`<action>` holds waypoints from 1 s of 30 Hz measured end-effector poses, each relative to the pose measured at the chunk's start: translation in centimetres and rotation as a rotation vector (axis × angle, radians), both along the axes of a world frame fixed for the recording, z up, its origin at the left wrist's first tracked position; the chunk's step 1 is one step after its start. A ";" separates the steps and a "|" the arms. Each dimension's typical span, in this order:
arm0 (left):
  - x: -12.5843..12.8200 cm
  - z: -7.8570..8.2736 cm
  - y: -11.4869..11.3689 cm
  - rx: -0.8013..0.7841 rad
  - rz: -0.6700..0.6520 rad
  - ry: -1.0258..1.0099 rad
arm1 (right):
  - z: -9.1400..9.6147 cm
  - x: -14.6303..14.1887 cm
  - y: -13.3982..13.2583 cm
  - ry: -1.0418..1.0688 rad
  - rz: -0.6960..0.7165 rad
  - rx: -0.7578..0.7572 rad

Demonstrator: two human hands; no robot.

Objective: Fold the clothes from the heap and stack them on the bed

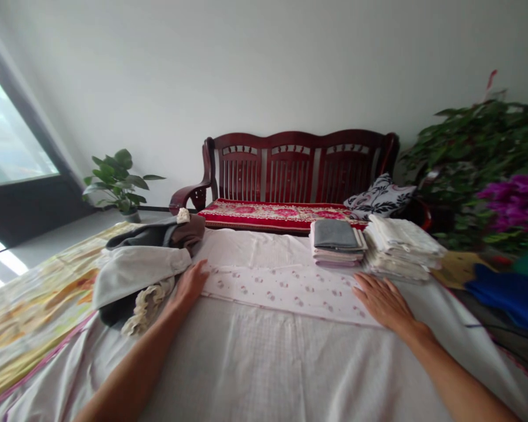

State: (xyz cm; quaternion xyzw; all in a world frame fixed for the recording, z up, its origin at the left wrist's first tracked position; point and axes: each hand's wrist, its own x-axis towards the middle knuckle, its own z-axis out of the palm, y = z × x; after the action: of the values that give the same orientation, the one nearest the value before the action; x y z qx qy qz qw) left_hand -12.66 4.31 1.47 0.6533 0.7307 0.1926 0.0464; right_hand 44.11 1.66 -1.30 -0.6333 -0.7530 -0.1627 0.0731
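A long strip of pale cloth with a small print [286, 287] lies flat across a white sheet [264, 363]. At its left end rests my left hand [192, 285], fingers stretched out against the cloth's edge. My right hand [385, 300] lies flat on the strip's right end with the fingers spread. Just left of my left hand is a loose heap of clothes [141, 266], grey, black and brown, with cream ruffled trim. Beyond my right hand stand a folded stack with a grey piece on top [334, 234] and a stack of folded white cloths [400, 246].
A yellow patterned cloth [39, 299] covers the left side. Behind is a dark red wooden bench [290, 170] with a red floral cover and a patterned cushion [381, 198]. A potted plant [123, 179] stands at left; purple flowers [517, 202] and blue cloth [506, 299] are at right.
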 end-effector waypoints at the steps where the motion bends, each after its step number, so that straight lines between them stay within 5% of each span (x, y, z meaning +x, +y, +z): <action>1: 0.0 -0.1 -0.2 0.001 -0.003 0.019 | 0.0 0.0 0.0 -0.005 0.002 -0.005; 5: 0.9 0.7 -0.8 0.012 0.058 0.156 | 0.3 0.1 -0.2 -0.014 -0.008 0.008; 8: 3.8 1.5 -1.0 0.122 -0.031 0.227 | 0.7 -1.2 -0.4 -0.017 -0.012 0.072; 15: 17.4 -0.1 -1.8 0.183 -0.473 0.171 | 2.1 -14.1 -1.7 0.138 0.175 0.026; 19: 20.4 -1.5 -2.4 0.068 -0.589 0.218 | 1.5 -18.6 -2.2 0.196 0.233 -0.098; 22: 18.8 -1.8 -2.0 0.007 -0.575 0.247 | 1.1 -16.7 -2.1 0.190 0.157 -0.167; 30: 10.7 -1.7 -0.3 -0.081 -0.396 0.343 | 0.8 -4.0 -1.9 0.031 -0.165 -0.136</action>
State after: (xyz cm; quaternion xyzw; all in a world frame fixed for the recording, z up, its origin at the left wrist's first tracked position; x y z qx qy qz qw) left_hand -1.95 3.96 -0.22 0.8042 0.5930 0.0367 -0.0152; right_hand 40.07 -0.22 -0.46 -0.6991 -0.7064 -0.1071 0.0280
